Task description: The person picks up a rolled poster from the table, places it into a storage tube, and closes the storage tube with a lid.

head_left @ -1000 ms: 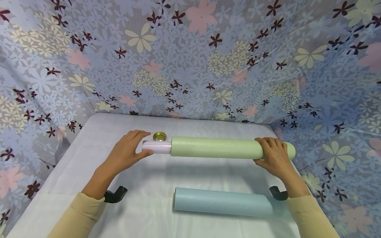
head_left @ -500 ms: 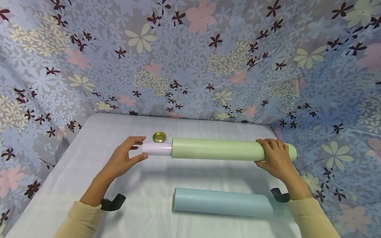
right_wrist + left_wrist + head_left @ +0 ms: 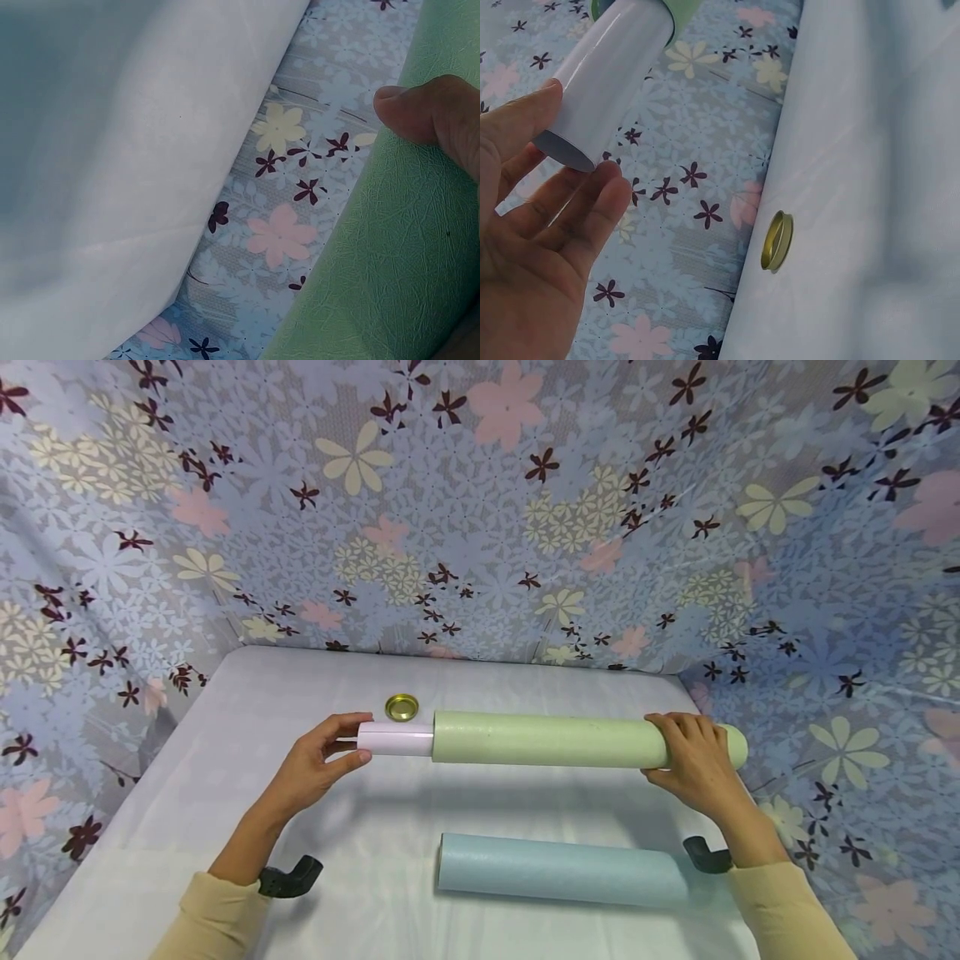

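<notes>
In the head view my right hand (image 3: 693, 752) grips a long pale green tube (image 3: 540, 739) near its rounded right end, holding it level above the table. A smooth white-lilac roll (image 3: 395, 738) sticks out of the tube's open left end. My left hand (image 3: 322, 760) pinches the free end of that roll, thumb below and fingers above. The left wrist view shows the thumb on the side of the white roll (image 3: 611, 82) and fingertips at its end rim. In the right wrist view, my thumb (image 3: 427, 112) lies across the textured green tube (image 3: 397, 217).
On the white-covered table (image 3: 337, 910) a light blue tube (image 3: 562, 868) lies nearer to me. A small round gold lid (image 3: 402, 707) sits behind the white roll. Floral cloth (image 3: 480, 527) hangs at the back and sides. A black mount (image 3: 291, 877) sits on my left wrist.
My left hand has drawn back left to the roll's end, and its fingers have come down closer around it. The tube has sunk slightly toward me; the right hand keeps its grip.
</notes>
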The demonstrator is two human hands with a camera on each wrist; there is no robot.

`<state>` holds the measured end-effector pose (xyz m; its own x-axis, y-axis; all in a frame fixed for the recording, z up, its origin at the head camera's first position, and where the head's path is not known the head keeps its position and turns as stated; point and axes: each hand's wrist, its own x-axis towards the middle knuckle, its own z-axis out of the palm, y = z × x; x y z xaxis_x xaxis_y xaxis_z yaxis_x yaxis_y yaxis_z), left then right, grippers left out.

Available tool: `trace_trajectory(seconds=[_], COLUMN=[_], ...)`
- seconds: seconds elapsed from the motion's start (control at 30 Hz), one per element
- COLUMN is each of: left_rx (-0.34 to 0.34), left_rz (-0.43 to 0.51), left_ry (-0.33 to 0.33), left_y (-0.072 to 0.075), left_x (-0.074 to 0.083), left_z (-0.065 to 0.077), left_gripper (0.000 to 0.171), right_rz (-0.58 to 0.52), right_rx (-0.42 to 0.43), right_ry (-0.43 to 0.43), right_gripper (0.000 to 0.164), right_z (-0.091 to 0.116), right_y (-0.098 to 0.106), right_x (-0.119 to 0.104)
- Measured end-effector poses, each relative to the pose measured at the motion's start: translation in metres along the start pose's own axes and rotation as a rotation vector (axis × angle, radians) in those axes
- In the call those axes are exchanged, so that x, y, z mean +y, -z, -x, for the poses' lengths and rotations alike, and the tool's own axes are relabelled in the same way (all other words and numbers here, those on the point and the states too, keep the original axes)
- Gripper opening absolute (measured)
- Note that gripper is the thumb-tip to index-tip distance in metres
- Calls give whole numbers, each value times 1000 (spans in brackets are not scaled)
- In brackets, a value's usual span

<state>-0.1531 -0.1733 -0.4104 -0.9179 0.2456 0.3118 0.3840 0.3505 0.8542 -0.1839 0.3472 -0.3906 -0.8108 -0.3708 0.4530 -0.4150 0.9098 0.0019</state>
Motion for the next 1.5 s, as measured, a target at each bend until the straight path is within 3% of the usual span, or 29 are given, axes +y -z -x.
trace_trajectory(seconds=[0.37, 1.0, 1.5], left_rx=[12, -23, -78], left_rz=[2, 42, 60], left_ry=[25, -24, -80], left_y=[-1, -9, -26], left_x=[0, 6, 14], left_z=[0, -6, -19], left_gripper=[49, 46, 46], right_rz=[3, 1, -11], right_rx=[-3, -12, -11], right_ry=[-3, -16, -13], right_gripper=[85, 85, 85], right_z=[0, -1, 0], right_y=[-1, -2, -5], right_x=[-1, -2, -3])
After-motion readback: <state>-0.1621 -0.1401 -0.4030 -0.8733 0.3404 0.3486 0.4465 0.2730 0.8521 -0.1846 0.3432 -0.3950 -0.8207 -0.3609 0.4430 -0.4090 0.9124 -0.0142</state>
